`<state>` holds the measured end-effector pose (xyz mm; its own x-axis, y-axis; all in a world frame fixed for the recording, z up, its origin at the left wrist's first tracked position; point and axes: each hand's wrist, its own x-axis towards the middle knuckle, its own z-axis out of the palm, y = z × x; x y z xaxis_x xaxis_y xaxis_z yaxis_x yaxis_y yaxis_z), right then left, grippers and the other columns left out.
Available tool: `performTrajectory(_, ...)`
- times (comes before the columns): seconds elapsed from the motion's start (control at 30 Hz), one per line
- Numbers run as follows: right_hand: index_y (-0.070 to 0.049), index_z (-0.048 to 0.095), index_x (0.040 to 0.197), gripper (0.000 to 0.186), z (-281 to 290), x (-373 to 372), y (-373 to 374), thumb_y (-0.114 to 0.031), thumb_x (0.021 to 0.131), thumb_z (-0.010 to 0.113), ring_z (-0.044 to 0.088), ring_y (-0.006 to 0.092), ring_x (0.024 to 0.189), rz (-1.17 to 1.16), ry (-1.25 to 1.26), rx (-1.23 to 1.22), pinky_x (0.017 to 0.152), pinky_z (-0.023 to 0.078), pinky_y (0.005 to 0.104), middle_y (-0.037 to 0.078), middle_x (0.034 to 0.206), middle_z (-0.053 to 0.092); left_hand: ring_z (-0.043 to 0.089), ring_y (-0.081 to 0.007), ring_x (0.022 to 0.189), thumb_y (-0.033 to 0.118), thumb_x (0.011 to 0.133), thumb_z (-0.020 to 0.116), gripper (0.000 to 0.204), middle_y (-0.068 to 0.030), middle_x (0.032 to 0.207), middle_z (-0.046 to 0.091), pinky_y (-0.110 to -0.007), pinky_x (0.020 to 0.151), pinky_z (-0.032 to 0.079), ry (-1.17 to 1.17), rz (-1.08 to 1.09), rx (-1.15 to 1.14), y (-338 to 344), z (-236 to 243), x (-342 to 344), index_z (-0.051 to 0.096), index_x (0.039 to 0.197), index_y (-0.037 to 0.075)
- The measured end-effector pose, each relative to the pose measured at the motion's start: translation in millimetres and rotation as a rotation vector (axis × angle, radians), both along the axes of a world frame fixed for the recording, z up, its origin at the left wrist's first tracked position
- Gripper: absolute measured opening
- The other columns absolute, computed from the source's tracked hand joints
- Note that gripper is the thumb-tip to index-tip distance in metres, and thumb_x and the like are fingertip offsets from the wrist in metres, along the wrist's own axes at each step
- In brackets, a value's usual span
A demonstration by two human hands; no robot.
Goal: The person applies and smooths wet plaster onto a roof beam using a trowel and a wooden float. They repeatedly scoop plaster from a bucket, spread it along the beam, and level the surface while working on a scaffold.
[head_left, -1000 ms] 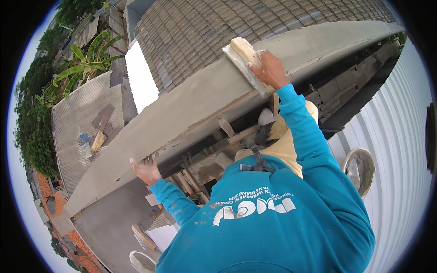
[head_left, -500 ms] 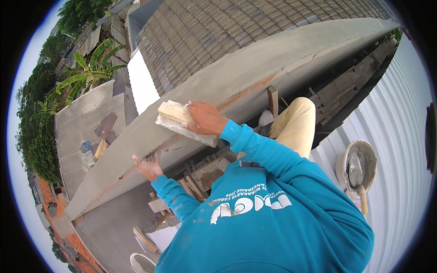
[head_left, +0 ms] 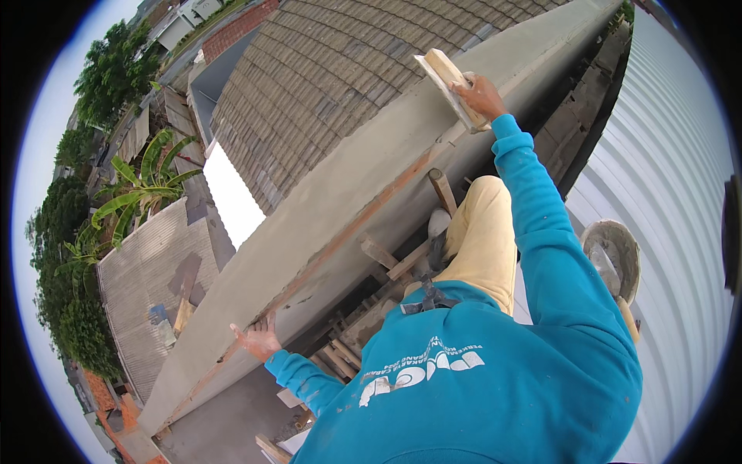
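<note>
A person in a blue long-sleeved top is leaning over the top of a long wall that is running slantwise across the view from lower left to upper right. The wall's top is coated in smooth grey plaster, and a thin reddish strip is showing along its near edge.

The right hand is stretching far up the wall and is closing around the handle of a wooden float. The float's flat board is lying on the plastered top, close to its far edge. The fingers are wrapping firmly over the handle.

The left hand is resting lower down, on the near edge of the wall. Its fingers are spread apart and pressing against the plaster, holding nothing.

Below the wall, on the person's side, wooden props are sticking out from under the edge, and more planks are lying in the shadow beneath. The person's knee in pale yellow trousers is bending up beside them.

To the right, a ribbed white metal roof is sloping away. A round bucket smeared with grey mortar is sitting on it, just beside the right elbow.

Beyond the wall, a brown tiled roof is filling the upper middle. Further left, a grey corrugated roof, banana plants and trees are lying far below.
</note>
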<state>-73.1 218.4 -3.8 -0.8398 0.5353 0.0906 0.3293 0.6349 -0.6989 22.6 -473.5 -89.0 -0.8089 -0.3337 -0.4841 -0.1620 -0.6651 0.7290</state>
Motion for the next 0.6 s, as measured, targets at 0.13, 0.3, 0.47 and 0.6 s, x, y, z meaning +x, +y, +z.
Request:
performTrajectory(0.13,0.002,0.067,0.112,0.057,-41,-25,109,-0.044,0.079,0.069,0.067,0.0357,0.095,-0.112,-0.046,0.142,0.087,0.049,0.0412,0.024,0.102,0.069,-0.005,-0.0374,0.147,0.062,0.080,0.064,0.118,-0.0245,0.156,-0.010,-0.060,0.115,0.020,0.042,-0.067,-0.041,7,5,0,-0.004,0.150,-0.005)
performTrajectory(0.3,0.002,0.068,0.107,0.051,-43,-41,79,-0.041,0.082,0.069,0.068,0.0357,0.087,-0.012,-0.114,0.232,0.080,0.050,0.0432,0.024,0.095,0.069,-0.006,-0.0376,0.147,0.061,0.081,0.062,0.111,-0.0238,0.157,-0.011,-0.062,0.113,0.020,0.027,-0.019,0.003,-17,-7,5,0.001,0.152,0.001)
performTrajectory(0.47,0.003,0.068,0.102,0.051,-37,-34,-19,-0.043,0.079,0.069,0.066,0.0388,0.089,0.143,-0.114,0.332,0.082,0.050,0.0453,0.025,0.095,0.068,-0.007,-0.0380,0.147,0.062,0.080,0.064,0.112,-0.0239,0.157,-0.012,-0.063,0.113,0.020,0.026,-0.031,-0.010,-14,-11,3,0.002,0.153,0.002)
performTrajectory(0.6,0.003,0.066,0.092,0.048,-43,-30,-118,-0.044,0.079,0.069,0.063,0.0386,0.088,0.263,-0.037,0.357,0.078,0.050,0.0467,0.022,0.094,0.064,-0.006,-0.0384,0.147,0.062,0.079,0.065,0.113,-0.0240,0.157,-0.012,-0.063,0.113,0.021,0.034,-0.006,0.000,-7,-12,0,0.003,0.152,0.002)
